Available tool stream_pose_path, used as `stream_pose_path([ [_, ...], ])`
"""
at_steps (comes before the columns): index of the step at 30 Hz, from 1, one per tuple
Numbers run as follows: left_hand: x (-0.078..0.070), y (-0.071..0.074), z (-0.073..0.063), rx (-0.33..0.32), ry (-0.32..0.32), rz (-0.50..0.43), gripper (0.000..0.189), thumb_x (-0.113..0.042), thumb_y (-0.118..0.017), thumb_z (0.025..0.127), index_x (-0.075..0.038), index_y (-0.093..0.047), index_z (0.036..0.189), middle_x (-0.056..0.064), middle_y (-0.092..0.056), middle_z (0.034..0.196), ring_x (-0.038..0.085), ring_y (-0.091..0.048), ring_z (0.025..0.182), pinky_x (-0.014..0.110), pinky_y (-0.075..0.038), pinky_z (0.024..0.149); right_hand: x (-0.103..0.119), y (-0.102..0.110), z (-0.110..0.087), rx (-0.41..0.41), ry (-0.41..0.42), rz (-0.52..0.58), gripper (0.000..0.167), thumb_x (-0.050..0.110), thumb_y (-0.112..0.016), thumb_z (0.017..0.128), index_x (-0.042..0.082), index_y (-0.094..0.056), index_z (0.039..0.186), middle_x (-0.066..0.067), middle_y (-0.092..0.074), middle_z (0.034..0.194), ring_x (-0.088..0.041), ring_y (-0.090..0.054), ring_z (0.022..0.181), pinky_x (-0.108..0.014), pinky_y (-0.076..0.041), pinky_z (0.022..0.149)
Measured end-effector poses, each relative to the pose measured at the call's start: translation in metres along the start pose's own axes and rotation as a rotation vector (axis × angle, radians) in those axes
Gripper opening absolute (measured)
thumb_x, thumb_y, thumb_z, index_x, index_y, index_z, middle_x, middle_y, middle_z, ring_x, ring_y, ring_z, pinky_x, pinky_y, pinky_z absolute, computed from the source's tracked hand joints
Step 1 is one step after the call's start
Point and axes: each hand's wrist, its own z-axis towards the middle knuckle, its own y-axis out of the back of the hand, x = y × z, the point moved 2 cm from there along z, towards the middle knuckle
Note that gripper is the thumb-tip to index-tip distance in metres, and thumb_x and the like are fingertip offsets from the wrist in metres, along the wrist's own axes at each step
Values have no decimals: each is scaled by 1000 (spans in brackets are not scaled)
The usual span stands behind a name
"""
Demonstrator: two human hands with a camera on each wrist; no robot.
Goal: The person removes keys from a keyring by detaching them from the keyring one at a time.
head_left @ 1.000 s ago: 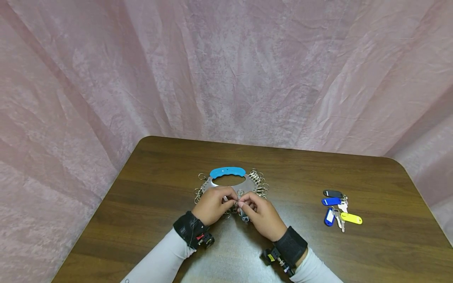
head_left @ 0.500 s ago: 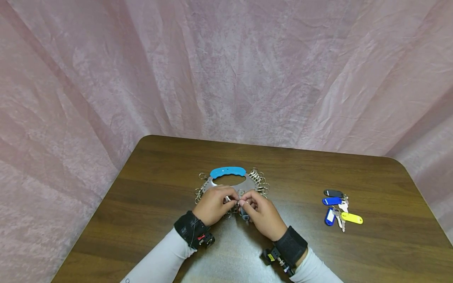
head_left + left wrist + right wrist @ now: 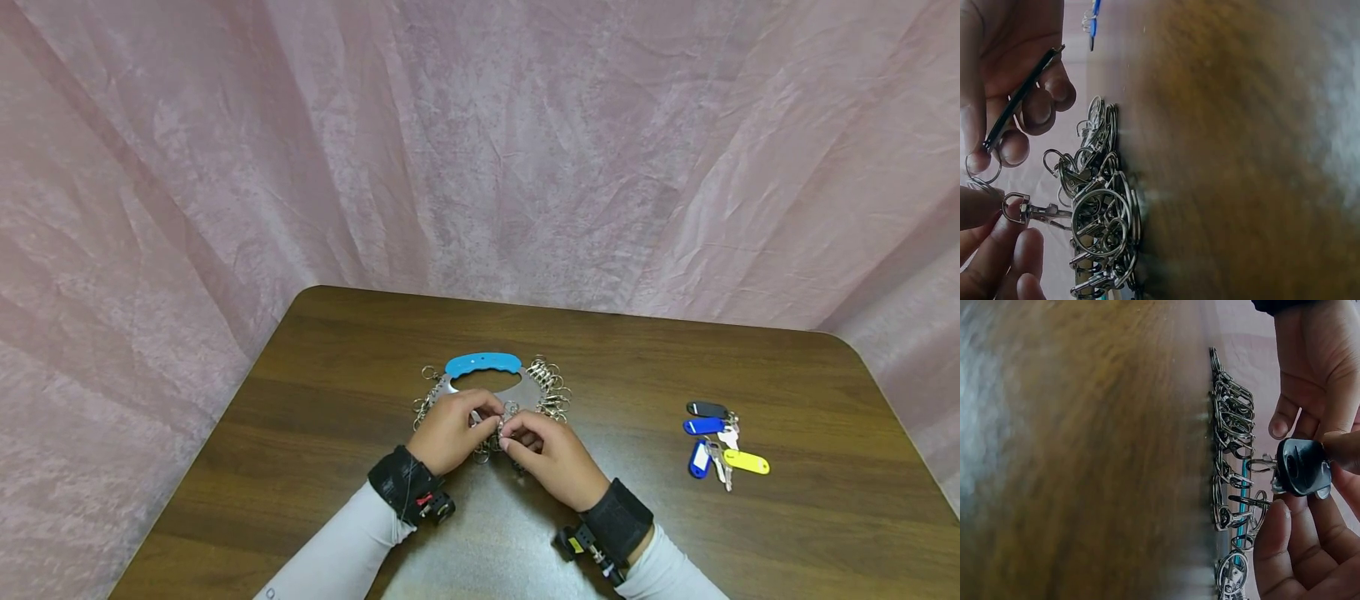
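A steel key holder with a blue handle (image 3: 482, 363) lies on the table, its edge hung with swivel clasps and split rings (image 3: 1102, 222). My left hand (image 3: 452, 427) is over its near edge, pinching a split ring (image 3: 984, 182) beside one swivel clasp (image 3: 1038, 212). My right hand (image 3: 557, 457) meets it from the right, pinching the ring end of a black key tag (image 3: 1304, 467). In the left wrist view the tag (image 3: 1019, 103) appears edge-on, slanting across the right hand's fingers. Whether the ring passes through the clasp's loop I cannot tell.
To the right lie a black key tag (image 3: 707, 410), two blue tags (image 3: 703, 427) and a yellow tag (image 3: 746, 462), with silver keys (image 3: 718, 465). A pink curtain (image 3: 480, 167) hangs behind the brown wooden table (image 3: 360, 350).
My right hand has shifted slightly left and its fingertips lower. The dark tag that hung visibly below them in the head view is now mostly hidden. My left hand has barely moved.
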Motion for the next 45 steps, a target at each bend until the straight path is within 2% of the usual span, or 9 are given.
stream_pose_path([
  [4, 1, 0, 0, -1, 2, 5, 6, -12, -71, 93, -15, -73, 98, -4, -73, 92, 10, -68, 86, 21, -49, 72, 0, 0, 0, 8, -3, -2, 6, 16, -69, 96, 13, -68, 100, -3, -72, 95, -7, -65, 80, -23, -56, 72],
  [11, 1, -2, 0, -10, -54, 2, 7, -10, -71, 92, -17, -71, 91, -5, -72, 88, 7, -66, 82, 24, -53, 72, 0, 2, 0, -31, -27, -45, 4, 19, -67, 98, 16, -69, 98, -3, -70, 87, -4, -61, 73, -22, -54, 67],
  [17, 1, -2, 0, -7, -73, 4, 9, -9, -72, 92, -18, -71, 88, -5, -73, 88, 6, -66, 81, 22, -53, 73, 0, 3, 0, -59, -14, -38, 5, 19, -66, 98, 14, -68, 97, -3, -69, 83, -4, -60, 70, -23, -53, 64],
  [28, -1, -2, 0, -7, -128, 51, 10, -8, -72, 91, -18, -72, 88, -5, -74, 90, 6, -66, 79, 23, -55, 72, -1, 5, -1, -69, -44, -49, 4, 19, -66, 99, 16, -68, 100, 1, -68, 82, -4, -60, 70, -22, -51, 63],
  [33, -2, -3, 0, -9, -147, 75, 10, -8, -72, 90, -18, -73, 87, -6, -74, 89, 8, -65, 79, 21, -52, 73, 0, 5, -1, -80, -60, -52, 4, 19, -66, 98, 16, -68, 100, 1, -68, 82, -4, -59, 69, -22, -50, 62],
  [38, -3, -3, 0, -14, -167, 117, 8, -11, -73, 90, -19, -74, 89, -6, -75, 91, 9, -66, 83, 25, -52, 77, 0, 5, 0, -91, -67, -52, 7, 21, -67, 98, 14, -68, 101, 1, -68, 82, -3, -60, 69, -21, -51, 62],
  [41, -4, -3, 0, -20, -172, 123, 7, -13, -74, 90, -19, -74, 89, -7, -75, 92, 9, -66, 85, 27, -53, 79, -1, 5, 0, -99, -63, -53, 9, 21, -66, 98, 13, -67, 100, 1, -68, 82, -2, -59, 69, -21, -51, 62],
  [45, -5, -2, -1, -28, -139, 91, 7, -10, -74, 89, -17, -74, 91, -6, -73, 93, 9, -67, 86, 26, -54, 79, -1, 5, 0, -99, -55, -46, 8, 22, -66, 98, 14, -68, 99, 0, -69, 85, -3, -61, 71, -22, -52, 64],
])
